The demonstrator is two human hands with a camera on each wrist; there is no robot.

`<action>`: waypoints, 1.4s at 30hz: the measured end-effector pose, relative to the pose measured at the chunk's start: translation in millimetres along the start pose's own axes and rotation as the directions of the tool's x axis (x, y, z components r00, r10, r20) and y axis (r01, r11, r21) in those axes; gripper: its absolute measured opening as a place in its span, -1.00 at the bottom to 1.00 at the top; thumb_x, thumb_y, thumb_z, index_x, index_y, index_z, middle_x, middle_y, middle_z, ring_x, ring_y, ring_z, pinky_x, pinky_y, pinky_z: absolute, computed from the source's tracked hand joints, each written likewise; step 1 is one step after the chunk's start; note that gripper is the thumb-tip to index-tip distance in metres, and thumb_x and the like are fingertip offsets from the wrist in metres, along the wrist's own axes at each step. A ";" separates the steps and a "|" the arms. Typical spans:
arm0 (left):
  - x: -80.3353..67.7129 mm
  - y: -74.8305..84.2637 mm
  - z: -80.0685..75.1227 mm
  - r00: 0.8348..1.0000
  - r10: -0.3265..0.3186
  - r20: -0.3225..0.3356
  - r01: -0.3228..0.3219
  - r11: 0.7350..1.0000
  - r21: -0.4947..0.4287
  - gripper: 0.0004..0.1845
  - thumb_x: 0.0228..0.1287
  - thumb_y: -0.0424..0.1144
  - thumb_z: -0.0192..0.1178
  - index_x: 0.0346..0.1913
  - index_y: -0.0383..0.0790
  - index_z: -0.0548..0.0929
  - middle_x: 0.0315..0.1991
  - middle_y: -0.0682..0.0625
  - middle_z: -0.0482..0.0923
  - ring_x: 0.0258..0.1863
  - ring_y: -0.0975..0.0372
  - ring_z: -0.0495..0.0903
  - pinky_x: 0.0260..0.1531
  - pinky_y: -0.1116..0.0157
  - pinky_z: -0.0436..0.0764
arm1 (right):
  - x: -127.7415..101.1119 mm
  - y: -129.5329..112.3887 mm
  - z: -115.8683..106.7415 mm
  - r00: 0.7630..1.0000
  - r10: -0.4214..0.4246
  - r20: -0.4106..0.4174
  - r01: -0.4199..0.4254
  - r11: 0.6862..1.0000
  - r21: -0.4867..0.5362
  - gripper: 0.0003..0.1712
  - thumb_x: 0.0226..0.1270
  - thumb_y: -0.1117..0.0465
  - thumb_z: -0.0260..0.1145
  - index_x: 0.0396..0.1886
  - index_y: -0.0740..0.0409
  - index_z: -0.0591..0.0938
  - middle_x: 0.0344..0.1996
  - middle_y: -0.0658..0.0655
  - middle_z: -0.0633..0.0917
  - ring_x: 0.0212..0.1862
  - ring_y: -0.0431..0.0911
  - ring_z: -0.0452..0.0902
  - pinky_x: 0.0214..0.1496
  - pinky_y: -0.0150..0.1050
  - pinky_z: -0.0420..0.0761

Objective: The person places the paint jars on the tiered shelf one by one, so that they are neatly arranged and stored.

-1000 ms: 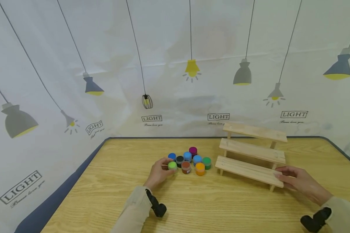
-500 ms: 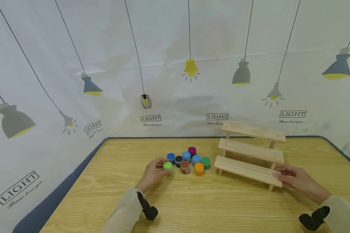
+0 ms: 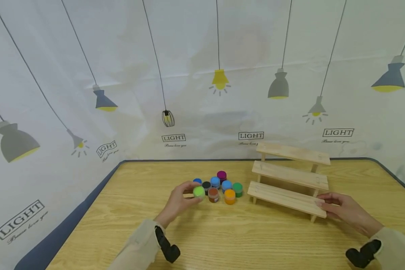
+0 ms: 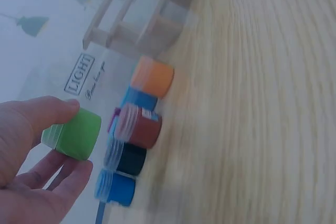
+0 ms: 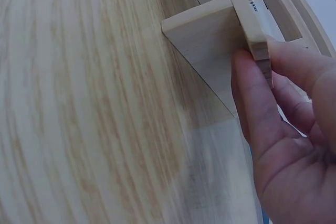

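Note:
My left hand (image 3: 179, 200) pinches a small lime-green paint jar (image 3: 198, 192) between thumb and fingers, close by the left end of a cluster of jars. In the left wrist view, the green jar (image 4: 80, 134) sits in the fingertips, apart from the others. A brown jar (image 3: 213, 195), a black jar (image 3: 206, 187) and a dark blue jar (image 4: 115, 187) are nearest to it. At the right, my right hand (image 3: 352, 213) grips the end of the lowest board of a three-tier wooden display stand (image 3: 287, 198), thumb on top and fingers beneath, as the right wrist view shows.
Orange (image 3: 230, 197), green (image 3: 237, 189), light blue (image 3: 226, 186) and purple (image 3: 221, 176) jars stand together on the wooden table (image 3: 222, 240), left of the stand. A wall cloth (image 3: 209, 123) printed with lamps hangs behind the table.
The left hand drew the lime-green jar a little left, away from the cluster, then lifted it and brought it back right. The right hand keeps its grip on the stand, which stays in place.

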State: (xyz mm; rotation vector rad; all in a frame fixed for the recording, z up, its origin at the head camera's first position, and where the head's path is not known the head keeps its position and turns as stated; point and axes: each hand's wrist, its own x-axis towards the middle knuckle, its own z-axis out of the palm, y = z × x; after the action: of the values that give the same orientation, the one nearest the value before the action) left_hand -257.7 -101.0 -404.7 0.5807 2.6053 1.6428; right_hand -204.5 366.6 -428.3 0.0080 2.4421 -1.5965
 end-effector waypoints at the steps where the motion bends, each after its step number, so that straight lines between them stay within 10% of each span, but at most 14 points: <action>1: -0.4 3.2 1.3 1.000 0.008 0.003 -0.008 1.000 -0.013 -0.59 0.05 -0.35 0.29 0.02 -0.34 0.52 -0.06 -0.16 0.50 -0.08 -0.02 0.48 -0.21 0.21 0.56 | 0.1 0.1 -0.2 1.000 0.003 0.000 -0.003 1.000 0.002 -0.43 0.29 0.11 0.16 0.09 0.50 0.34 -0.11 0.17 0.50 -0.23 -0.28 0.51 -0.20 -0.25 0.57; 24: 13.4 58.6 61.7 0.967 0.155 0.203 -0.137 0.986 -0.098 -0.59 0.06 -0.39 0.27 0.03 -0.30 0.52 -0.11 -0.06 0.51 -0.14 0.17 0.51 -0.24 0.40 0.54 | -0.3 -1.7 -0.8 0.999 -0.026 0.020 0.026 1.000 0.000 -0.42 0.31 0.13 0.14 0.10 0.55 0.30 -0.16 0.14 0.51 -0.24 -0.26 0.51 -0.22 -0.24 0.58; 42: 44.6 95.0 129.3 0.930 0.240 0.279 -0.271 0.959 0.078 -0.62 0.08 -0.32 0.28 0.02 -0.15 0.54 -0.10 0.09 0.49 -0.20 0.39 0.46 -0.25 0.54 0.48 | -0.4 -1.0 -0.5 0.999 -0.023 0.035 0.023 1.000 -0.002 -0.40 0.32 0.12 0.13 0.12 0.55 0.29 -0.12 0.16 0.50 -0.22 -0.28 0.50 -0.19 -0.25 0.57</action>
State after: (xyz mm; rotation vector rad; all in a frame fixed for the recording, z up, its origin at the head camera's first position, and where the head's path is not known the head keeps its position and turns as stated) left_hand -244.4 61.6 -371.6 1.1074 2.5200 1.3567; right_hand -204.4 366.8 -427.1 -0.0477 2.4265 -1.5891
